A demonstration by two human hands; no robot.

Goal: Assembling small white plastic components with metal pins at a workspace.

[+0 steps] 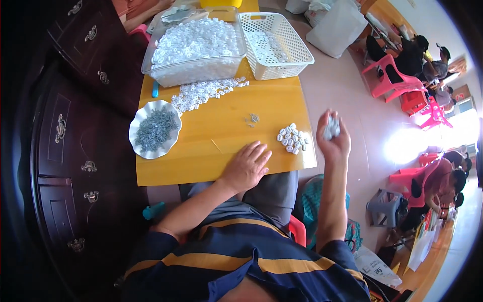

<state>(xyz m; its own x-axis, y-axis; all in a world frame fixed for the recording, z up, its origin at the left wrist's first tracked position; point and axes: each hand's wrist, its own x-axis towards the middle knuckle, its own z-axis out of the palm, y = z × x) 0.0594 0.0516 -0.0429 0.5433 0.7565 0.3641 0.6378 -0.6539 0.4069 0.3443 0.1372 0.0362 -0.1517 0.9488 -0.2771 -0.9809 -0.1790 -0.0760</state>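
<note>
My right hand (336, 141) is raised just past the table's right edge, its fingers curled up around a handful of small whitish plastic pieces (331, 129). My left hand (246, 166) lies at the table's front edge, fingers stretched out and holding nothing. Between the two hands, a cluster of small white oval pieces (293, 139) sits near the right edge. A few short grey nails (252, 119) lie loose in the middle. To the left, a white scalloped dish (135, 132) holds a heap of similar thin grey nails (156, 130).
A clear plastic bin (193, 75) full of white pieces stands at the back beside a cream perforated basket (282, 71). Loose white pieces (201, 94) spread before the bin. Dark drawers (60, 131) flank the left. Other people (412, 58) sit far right near pink chairs (390, 78).
</note>
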